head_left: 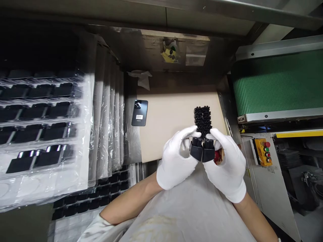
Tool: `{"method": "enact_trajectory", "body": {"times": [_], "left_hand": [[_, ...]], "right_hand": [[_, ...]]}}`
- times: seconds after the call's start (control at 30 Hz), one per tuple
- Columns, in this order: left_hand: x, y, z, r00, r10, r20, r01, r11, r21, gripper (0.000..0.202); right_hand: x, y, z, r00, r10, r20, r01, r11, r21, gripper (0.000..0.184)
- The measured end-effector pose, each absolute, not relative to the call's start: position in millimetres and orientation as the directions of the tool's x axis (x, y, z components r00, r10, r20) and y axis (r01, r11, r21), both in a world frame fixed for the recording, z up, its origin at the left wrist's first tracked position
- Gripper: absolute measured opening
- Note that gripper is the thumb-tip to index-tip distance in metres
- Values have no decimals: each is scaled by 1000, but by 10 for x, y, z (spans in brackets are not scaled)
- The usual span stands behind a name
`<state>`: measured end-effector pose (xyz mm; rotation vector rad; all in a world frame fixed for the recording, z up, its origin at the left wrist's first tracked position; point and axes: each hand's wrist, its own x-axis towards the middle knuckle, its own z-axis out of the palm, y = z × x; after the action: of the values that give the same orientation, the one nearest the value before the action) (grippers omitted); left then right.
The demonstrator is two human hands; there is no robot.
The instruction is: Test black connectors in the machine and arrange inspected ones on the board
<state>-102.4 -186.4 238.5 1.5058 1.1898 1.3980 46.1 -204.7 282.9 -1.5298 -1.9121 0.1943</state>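
Note:
Both my hands wear white gloves and meet over the near edge of a beige work surface point(171, 114). My left hand point(176, 159) pinches a small black plastic part point(196, 149). My right hand point(227, 161) grips a second black part point(208, 151) pressed against the first. Just beyond my fingers, a cluster of several more such black parts point(202, 118) lies on the surface. Something red and brown point(218, 156) shows behind my right palm; I cannot make out what it is.
A dark phone point(139, 113) lies back-up at the surface's left edge. Stacked clear plastic trays point(45, 127) with black parts fill the left side. A green conveyor belt point(275, 80) runs at the right, with a yellow button box point(262, 152) below it. A crumpled white cloth point(141, 78) lies at the back.

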Motion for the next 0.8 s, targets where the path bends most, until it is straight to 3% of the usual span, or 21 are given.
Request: {"method": "enact_trajectory", "body": {"times": [0.13,0.27,0.37,0.6,0.7,0.8], "left_hand": [[-1008,-1839,2401,-55,959,278,216,-260,941,54],[-1025,-1801,2418,-17,943,333,255,-318,913,60],[-1027,-1778,2405,25,939,342,266,-336,904,62],[-988,-1783,2353,-29,939,344,277,-323,905,50],[-1001,-1795,2380,-23,944,329,264,-312,913,50],[-1027,-1765,2385,29,984,175,57,-177,983,52]], "right_hand": [[570,-2067,2975,-238,927,290,764,363,-533,70],[696,-2094,3105,-476,877,67,700,423,-575,81],[818,-2121,3157,-537,840,-76,718,408,-564,85],[1088,-2182,3198,-262,965,34,738,222,-637,68],[1008,-2124,3093,-227,972,54,611,185,-770,60],[885,-2035,2886,-126,992,26,438,79,-896,44]]}}
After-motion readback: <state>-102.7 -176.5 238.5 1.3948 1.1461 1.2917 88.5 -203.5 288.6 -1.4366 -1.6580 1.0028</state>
